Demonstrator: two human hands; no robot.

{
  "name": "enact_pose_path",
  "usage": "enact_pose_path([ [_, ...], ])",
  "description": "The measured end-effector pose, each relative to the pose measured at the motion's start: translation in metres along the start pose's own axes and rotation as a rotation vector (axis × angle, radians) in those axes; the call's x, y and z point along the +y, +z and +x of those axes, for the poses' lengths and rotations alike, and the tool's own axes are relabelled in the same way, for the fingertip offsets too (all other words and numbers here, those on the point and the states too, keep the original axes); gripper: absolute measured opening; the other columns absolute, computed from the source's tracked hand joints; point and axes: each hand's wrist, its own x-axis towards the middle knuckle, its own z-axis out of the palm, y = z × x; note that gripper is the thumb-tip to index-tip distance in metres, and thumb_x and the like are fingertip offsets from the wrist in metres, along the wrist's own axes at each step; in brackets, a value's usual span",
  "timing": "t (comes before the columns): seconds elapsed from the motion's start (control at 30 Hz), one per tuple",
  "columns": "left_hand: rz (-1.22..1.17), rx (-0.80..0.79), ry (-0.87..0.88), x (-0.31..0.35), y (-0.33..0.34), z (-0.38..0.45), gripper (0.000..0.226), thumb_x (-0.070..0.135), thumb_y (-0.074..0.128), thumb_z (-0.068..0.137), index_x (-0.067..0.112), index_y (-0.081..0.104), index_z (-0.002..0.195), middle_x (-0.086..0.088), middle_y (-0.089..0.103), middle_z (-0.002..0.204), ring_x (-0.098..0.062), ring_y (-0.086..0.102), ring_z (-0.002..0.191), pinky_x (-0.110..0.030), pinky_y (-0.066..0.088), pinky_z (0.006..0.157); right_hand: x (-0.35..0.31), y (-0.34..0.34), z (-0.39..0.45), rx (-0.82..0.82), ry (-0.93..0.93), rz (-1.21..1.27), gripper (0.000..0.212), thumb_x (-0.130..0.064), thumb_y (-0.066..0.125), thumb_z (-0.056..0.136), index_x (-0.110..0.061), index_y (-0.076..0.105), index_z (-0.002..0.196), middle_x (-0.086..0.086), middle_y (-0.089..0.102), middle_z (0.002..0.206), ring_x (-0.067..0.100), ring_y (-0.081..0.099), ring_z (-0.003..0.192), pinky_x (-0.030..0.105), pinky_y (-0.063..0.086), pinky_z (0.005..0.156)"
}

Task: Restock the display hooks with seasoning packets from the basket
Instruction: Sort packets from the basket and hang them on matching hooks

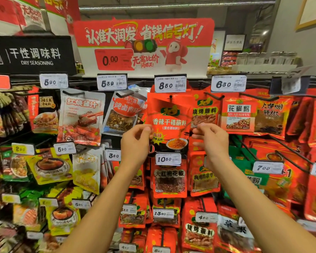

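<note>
Head view looks straight at a wall of display hooks crowded with seasoning packets. Both arms reach up and forward, and between the two hands hangs a red seasoning packet (pixel 169 123) printed with white characters and a bowl of orange-red powder. Its top edge sits just under the 8.50 price tag (pixel 170 84), and a dark hook tip (pixel 170 96) shows through the hole near the packet's top, so the packet is on the hook.

The left hand (pixel 135 141) holds the packet's left edge at about mid-height: the fingers (pixel 146 129) are curled, with thumb and forefinger pinching the edge from the side. The right hand (pixel 211 137) does the same on the packet's right edge; its fingers (pixel 201 127) are bent inward and pinch that edge, the remaining ones folded loosely below. The packet hangs flat and roughly upright between the two pinches, facing the camera.

Just behind and to the right hangs a second red packet (pixel 205 112) of the same brand, partly covered by the right hand. Farther right is a packet labelled HUAJIAOFEN (pixel 238 115) under the 6.30 price tag (pixel 228 83). Left of the held packet hangs a stew spice packet (pixel 122 114) under the 5.39 price tag (pixel 112 82). Directly below the held packet is the 10.50 price tag (pixel 168 159). Above the rack stands a red promotional sign (pixel 144 44), with a black DRY SEASONING sign (pixel 32 55) to its left.
</note>
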Motion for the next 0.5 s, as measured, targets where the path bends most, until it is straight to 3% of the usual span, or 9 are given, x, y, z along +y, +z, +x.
enact_pose_path([
  [0.1,-0.135,-0.125,-0.173,0.0,0.006,-0.01,0.023,0.017,0.053,0.103,0.014,0.072,0.091,-0.001,0.078,0.078,-0.011,0.072,0.066,-0.024,0.058,0.063,-0.005,-0.025,-0.012,-0.048,0.1,0.07,0.022,-0.014,0.057,0.101,-0.011,0.067,0.082,0.005,0.07,0.066,0.014,0.065,0.054,0.02,0.049,0.042],
  [0.2,-0.15,-0.187,-0.309,-0.005,0.02,-0.034,0.022,0.016,0.052,0.102,0.012,0.072,0.093,-0.004,0.078,0.077,-0.013,0.072,0.064,-0.023,0.058,0.059,0.003,-0.064,-0.024,-0.123,0.146,0.073,0.024,-0.012,0.055,0.101,-0.009,0.064,0.079,0.004,0.067,0.059,0.013,0.06,0.044,0.019,0.045,0.038],
  [0.5,-0.134,-0.157,-0.658,-0.055,0.098,-0.173,0.021,0.011,0.05,0.101,0.009,0.069,0.09,-0.002,0.073,0.066,-0.011,0.067,0.053,-0.021,0.055,0.051,0.106,-0.234,-0.07,-0.205,0.368,-0.095,0.026,-0.003,0.051,0.1,-0.006,0.06,0.075,0.004,0.061,0.05,0.013,0.055,0.035,0.019,0.039,0.035],
])
